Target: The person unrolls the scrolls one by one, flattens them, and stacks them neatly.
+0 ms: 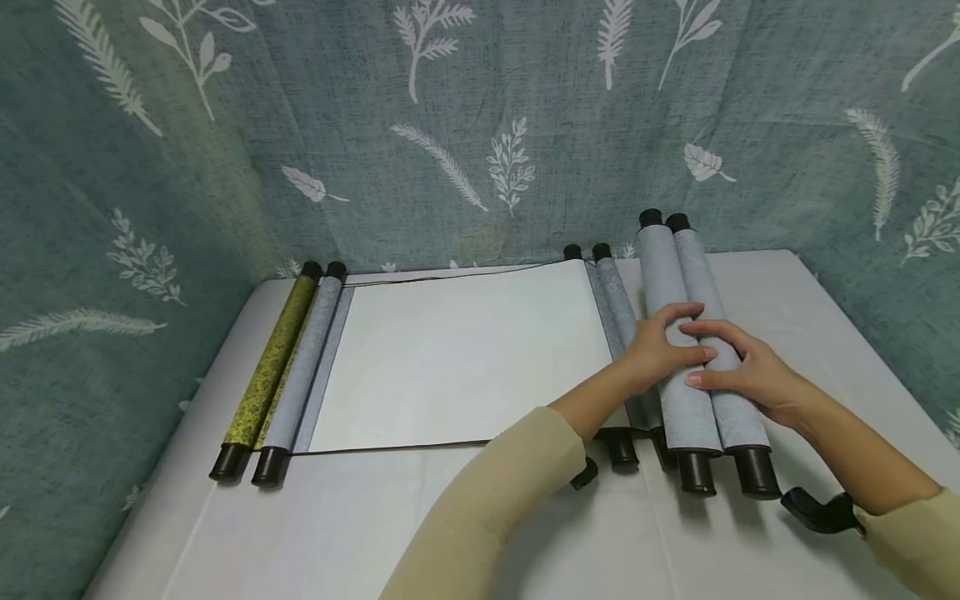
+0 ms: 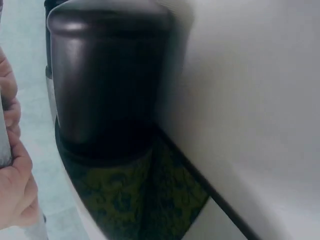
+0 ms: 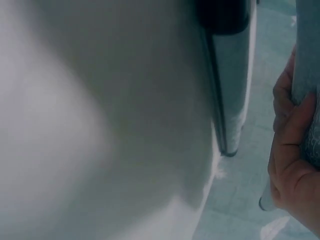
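Observation:
Two grey-blue patterned scroll rolls with black end knobs lie side by side at the right of the head view. My left hand point(image 1: 662, 348) grips the left roll point(image 1: 686, 421), fingers over its top. Around the right roll point(image 1: 738, 417) curl the fingers and thumb of my right hand point(image 1: 761, 371). The fingertips of both hands meet near the seam between the rolls. In the left wrist view only part of the left hand point(image 2: 17, 185) shows at the edge. The right wrist view shows the right hand point(image 3: 295, 160) around a grey-blue roll.
A blank white scroll sheet point(image 1: 465, 358) lies unrolled on the white-covered table point(image 1: 375, 533). At its left are a yellow-green patterned roll point(image 1: 273, 358) and a grey roll point(image 1: 306, 367); another grey roll point(image 1: 617, 292) borders its right. A leaf-patterned teal cloth point(image 1: 525, 100) hangs behind.

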Demonstrator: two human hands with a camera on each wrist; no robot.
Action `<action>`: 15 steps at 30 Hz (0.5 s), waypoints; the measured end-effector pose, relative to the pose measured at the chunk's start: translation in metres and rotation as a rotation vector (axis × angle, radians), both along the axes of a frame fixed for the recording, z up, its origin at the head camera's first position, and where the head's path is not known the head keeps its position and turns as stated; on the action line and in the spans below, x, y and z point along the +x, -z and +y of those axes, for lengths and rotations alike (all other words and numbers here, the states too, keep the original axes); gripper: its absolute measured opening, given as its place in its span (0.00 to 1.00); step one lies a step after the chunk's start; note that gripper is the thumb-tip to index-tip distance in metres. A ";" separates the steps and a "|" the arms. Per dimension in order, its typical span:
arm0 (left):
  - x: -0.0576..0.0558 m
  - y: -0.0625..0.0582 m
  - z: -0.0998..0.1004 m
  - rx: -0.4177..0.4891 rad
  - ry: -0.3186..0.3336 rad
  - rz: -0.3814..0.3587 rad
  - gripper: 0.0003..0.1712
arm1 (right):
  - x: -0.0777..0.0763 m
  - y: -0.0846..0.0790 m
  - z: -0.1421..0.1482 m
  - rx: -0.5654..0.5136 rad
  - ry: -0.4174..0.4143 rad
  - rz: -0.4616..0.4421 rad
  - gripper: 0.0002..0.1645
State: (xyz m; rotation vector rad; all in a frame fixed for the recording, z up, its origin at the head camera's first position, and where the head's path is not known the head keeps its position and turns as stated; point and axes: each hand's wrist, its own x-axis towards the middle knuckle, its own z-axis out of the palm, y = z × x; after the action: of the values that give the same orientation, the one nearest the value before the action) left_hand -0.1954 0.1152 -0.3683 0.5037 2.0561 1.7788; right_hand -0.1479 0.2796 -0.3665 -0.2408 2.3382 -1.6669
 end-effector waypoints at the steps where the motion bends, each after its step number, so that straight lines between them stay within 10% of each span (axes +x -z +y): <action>1: 0.000 0.000 -0.002 0.008 0.006 0.004 0.34 | 0.000 -0.001 -0.002 -0.003 0.003 -0.004 0.34; 15: 0.001 -0.006 -0.026 -0.020 -0.037 0.066 0.34 | 0.001 -0.016 -0.032 -0.020 0.007 -0.014 0.34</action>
State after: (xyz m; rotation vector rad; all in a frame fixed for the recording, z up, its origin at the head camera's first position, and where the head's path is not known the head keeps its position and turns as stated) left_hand -0.1943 0.0891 -0.3620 0.5283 2.1388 1.7839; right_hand -0.1464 0.2474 -0.3501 -0.2239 2.3155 -1.6907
